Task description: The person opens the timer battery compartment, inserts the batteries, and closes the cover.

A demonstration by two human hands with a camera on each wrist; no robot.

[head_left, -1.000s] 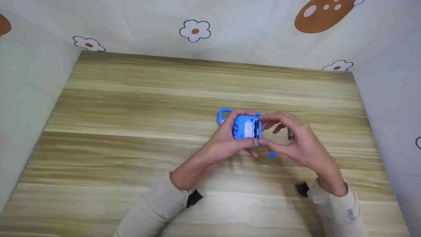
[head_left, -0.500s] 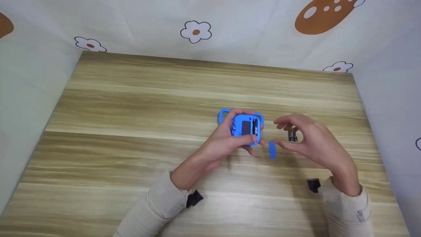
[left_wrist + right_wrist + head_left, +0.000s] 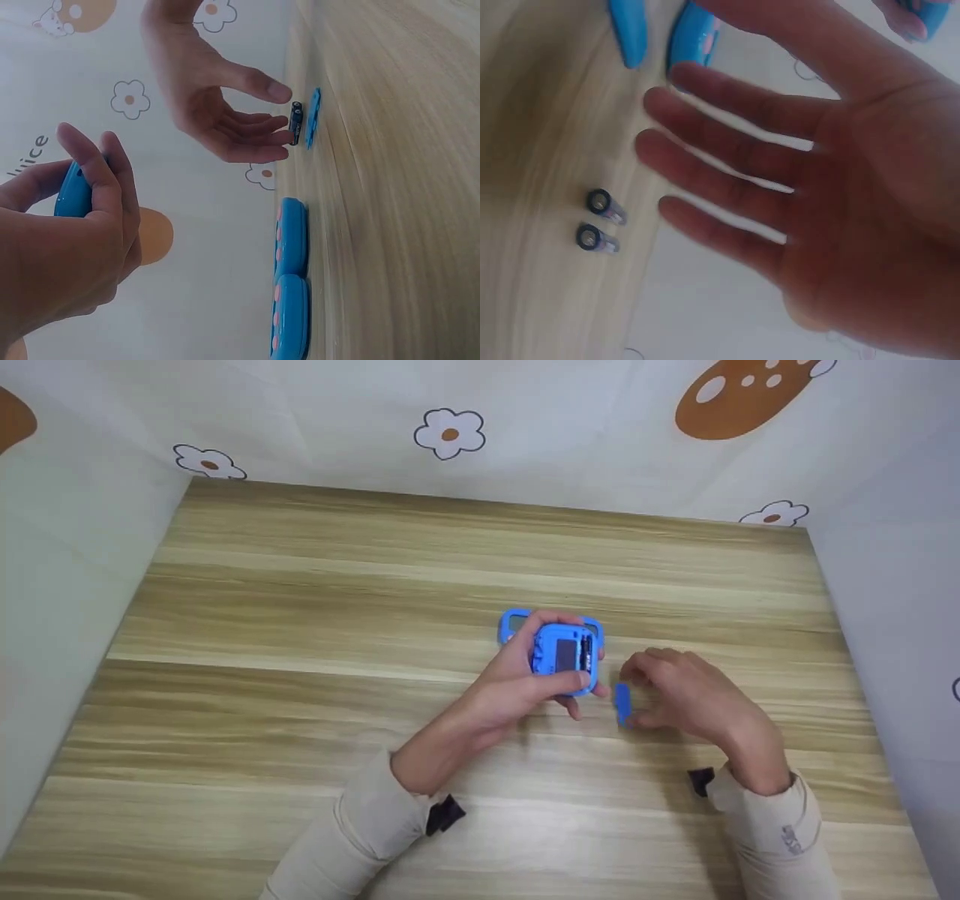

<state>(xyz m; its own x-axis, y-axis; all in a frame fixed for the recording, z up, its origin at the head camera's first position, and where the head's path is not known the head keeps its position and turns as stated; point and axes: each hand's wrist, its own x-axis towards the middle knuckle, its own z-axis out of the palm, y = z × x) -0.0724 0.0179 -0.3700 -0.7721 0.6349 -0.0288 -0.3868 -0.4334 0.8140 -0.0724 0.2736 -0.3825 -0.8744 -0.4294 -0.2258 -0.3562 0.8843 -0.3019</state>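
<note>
My left hand [image 3: 517,671] grips a small blue rounded device [image 3: 547,652], its back facing up in the head view. The thumb lies across its lower edge. A dark battery [image 3: 587,651] sits in the uncovered slot along its right side. Just right of it, a narrow blue battery cover [image 3: 622,703] lies on the table. Over the table beside that cover hovers my right hand [image 3: 694,697], fingers loosely bent, holding nothing. Two loose batteries [image 3: 598,238] lie on the table near it; the right hand hides them in the head view.
Two more blue devices with pink buttons [image 3: 291,240] lie side by side on the table behind the left hand. Wood-grain tabletop [image 3: 315,622] spreads around the hands. Patterned white cloth walls [image 3: 337,427] border its back and sides.
My right hand has left the device, swung right, then come down beside the battery cover. The loose batteries, seen half a second ago, are now covered in the head view. The left hand stays put.
</note>
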